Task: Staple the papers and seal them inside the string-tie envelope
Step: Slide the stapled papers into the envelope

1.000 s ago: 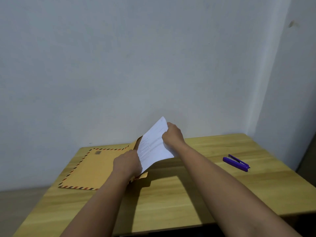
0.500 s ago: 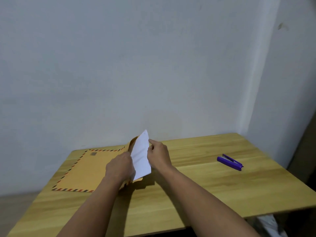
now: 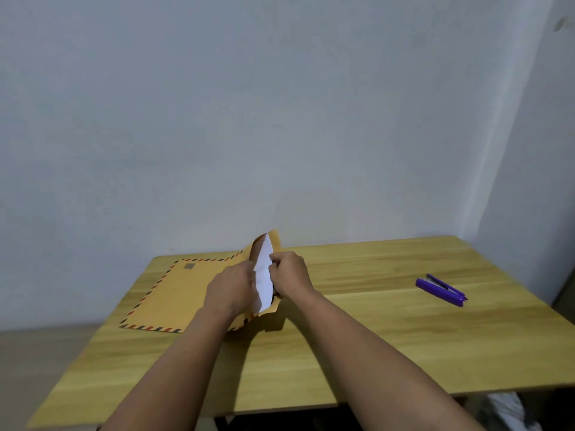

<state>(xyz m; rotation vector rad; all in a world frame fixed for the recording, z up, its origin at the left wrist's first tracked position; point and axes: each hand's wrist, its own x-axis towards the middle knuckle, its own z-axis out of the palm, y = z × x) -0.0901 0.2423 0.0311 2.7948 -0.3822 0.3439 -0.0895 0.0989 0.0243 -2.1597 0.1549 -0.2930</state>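
Observation:
A tan envelope (image 3: 174, 293) with a red-and-black striped border lies flat on the left part of the wooden table (image 3: 389, 337). Its open end is lifted, the flap standing up behind the papers. The white papers (image 3: 263, 275) stick partway out of that opening, most of them hidden inside. My left hand (image 3: 230, 289) grips the envelope's upper edge at the mouth. My right hand (image 3: 289, 275) pinches the papers' right edge. A purple stapler (image 3: 441, 289) lies shut on the table to the right, well away from both hands.
The table stands in a corner, with a pale wall behind it and another on the right. Its front edge runs below my forearms. Something white and crumpled (image 3: 510, 412) lies on the floor under the front right corner.
The papers have slid leftward, deeper into the envelope, so less white shows. My right hand has followed them toward my left hand. The envelope's flap now stands higher.

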